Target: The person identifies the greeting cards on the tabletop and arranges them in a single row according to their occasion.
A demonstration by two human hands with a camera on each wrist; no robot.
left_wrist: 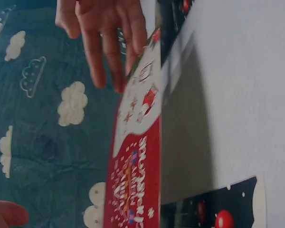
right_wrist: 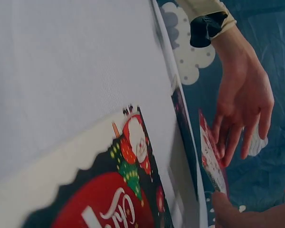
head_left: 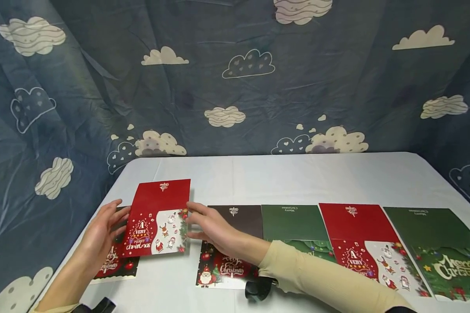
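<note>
A red Christmas card [head_left: 141, 234], with a plain red upper panel and a printed lower panel, is raised off the white tablecloth at the left. Its lower part overlaps a dark Christmas card [head_left: 130, 271] lying beneath. At its left edge, my left hand [head_left: 98, 234] touches it with nearly straight fingers. My right hand [head_left: 215, 228] has extended fingers at the opposite edge. In the left wrist view, the card [left_wrist: 147, 128] stands steeply above its shadow, with the right hand [left_wrist: 109, 33] at its far edge. The right wrist view shows the left hand [right_wrist: 242, 95] beside the card.
Rightward along the white table [head_left: 243, 178] lie another dark card [head_left: 235, 219], a green card [head_left: 293, 224] partly under my right arm, a second red card [head_left: 352, 226] and a larger green card [head_left: 434, 228]. A cloud-patterned curtain [head_left: 250, 100] hangs behind.
</note>
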